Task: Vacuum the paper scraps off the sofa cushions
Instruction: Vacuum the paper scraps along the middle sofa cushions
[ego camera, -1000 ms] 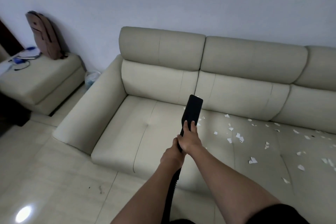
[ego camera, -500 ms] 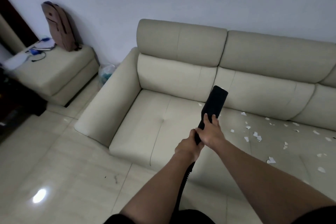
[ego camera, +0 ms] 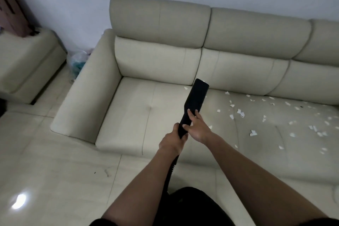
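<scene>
A person aims a black vacuum nozzle (ego camera: 196, 101) over a cream sofa (ego camera: 165, 57), the left hand (ego camera: 172, 140) wrapped around its lower handle and the right hand (ego camera: 199, 127) grasping just above. Paper scraps (ego camera: 253, 132) (white, torn small) litter the middle and right seat cushions.

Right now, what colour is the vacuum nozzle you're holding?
Plain black, no pattern: the vacuum nozzle shows best in the head view.

A backpack (ego camera: 11, 13) stands on an ottoman (ego camera: 27, 64).
</scene>
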